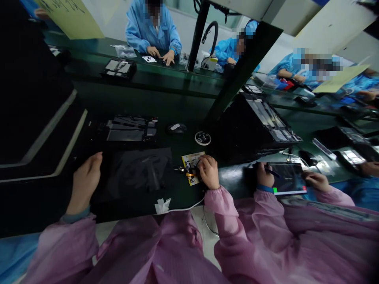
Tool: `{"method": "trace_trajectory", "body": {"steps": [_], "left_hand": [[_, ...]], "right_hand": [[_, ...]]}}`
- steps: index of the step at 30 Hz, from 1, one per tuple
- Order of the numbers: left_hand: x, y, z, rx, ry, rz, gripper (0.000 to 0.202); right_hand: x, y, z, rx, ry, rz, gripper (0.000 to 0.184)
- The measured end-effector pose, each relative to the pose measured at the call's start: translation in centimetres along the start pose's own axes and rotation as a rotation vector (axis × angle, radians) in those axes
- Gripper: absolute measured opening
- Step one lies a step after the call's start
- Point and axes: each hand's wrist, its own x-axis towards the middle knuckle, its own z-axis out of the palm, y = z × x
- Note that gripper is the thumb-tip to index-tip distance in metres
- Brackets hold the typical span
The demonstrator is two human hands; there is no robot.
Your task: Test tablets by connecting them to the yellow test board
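Note:
At the left edge of a dark flat screen panel (pixel 139 169), my left hand (pixel 85 179) rests with its fingers bent together. What is under those fingers blends into the black and cannot be made out. My right hand (pixel 209 170) is closed at the right side of a small yellow-edged board (pixel 193 179), with the fingers curled over its edge. A short metal-ended connector (pixel 179 169) sticks out from the board toward the panel. A white cable (pixel 194 206) runs below my right wrist, and a crumpled white piece (pixel 162 206) lies by it.
Behind the panel lie an opened tablet (pixel 132 128), a dark mouse (pixel 176 128) and a round white-rimmed item (pixel 203 138). A black stack of tablet parts (pixel 254 126) stands right of a dark post. Beside me a co-worker holds a tablet (pixel 288 179); others work opposite.

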Motion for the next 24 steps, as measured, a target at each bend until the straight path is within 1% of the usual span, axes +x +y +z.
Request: {"method": "trace_trajectory", "body": {"steps": [1,3,5,6,7,8,9,11,12,13,14,16,18,19,21,24], "left_hand": [[-0.1,0.6,-0.4,0.079,0.044,0.032,0.046],[-1.1,2.4,-1.3,0.222,0.120,0.150,0.043],[-3.2,5.2,-2.0,0.256,0.145,0.280,0.042],[-4.7,6.8,-2.0,0.221,0.129,0.320,0.040],[-6.2,8.5,-1.7,0.159,0.081,0.367,0.035],[-7.7,10.1,-1.0,0.098,0.000,0.437,0.029],[-9.1,11.8,0.1,0.060,-0.118,0.528,0.027],[-11.1,14.8,3.1,0.051,-0.342,0.696,0.025],[-11.5,16.0,4.9,0.072,-0.406,0.750,0.026],[-11.6,17.1,6.7,0.113,-0.443,0.793,0.028],[-11.5,18.0,8.5,0.183,-0.474,0.818,0.029],[-10.8,19.4,11.7,0.346,-0.477,0.826,0.027],[-9.9,20.1,14.2,0.457,-0.462,0.797,0.026],[-9.5,20.2,15.2,0.472,-0.464,0.782,0.026],[-8.9,20.3,16.6,0.437,-0.496,0.766,0.028],[-8.4,20.1,17.7,0.345,-0.568,0.759,0.027]], "right_hand": [[-0.3,-0.1,-0.4,0.022,-0.019,-0.013,0.026],[-1.2,-0.3,-1.4,0.038,-0.080,-0.051,0.025],[-2.5,-0.5,-2.3,0.000,-0.131,-0.073,0.023],[-3.3,-0.5,-2.7,-0.032,-0.144,-0.072,0.024],[-4.1,-0.6,-2.9,-0.064,-0.147,-0.063,0.025],[-4.9,-0.7,-3.1,-0.090,-0.141,-0.052,0.027],[-5.7,-0.8,-3.1,-0.112,-0.129,-0.039,0.029],[-6.8,-0.9,-2.9,-0.147,-0.108,-0.015,0.031],[-7.2,-1.0,-2.7,-0.152,-0.103,-0.007,0.031],[-7.4,-1.1,-2.4,-0.139,-0.099,-0.002,0.030],[-7.4,-1.1,-2.2,-0.107,-0.086,0.008,0.029],[-7.1,-0.9,-1.9,-0.021,-0.028,0.053,0.025],[-6.3,-0.4,-1.7,0.042,0.037,0.113,0.024],[-5.8,0.0,-1.7,0.054,0.052,0.137,0.023],[-5.0,0.7,-1.6,0.066,0.026,0.156,0.020],[-4.3,1.5,-1.6,0.116,-0.064,0.169,0.018]]}}
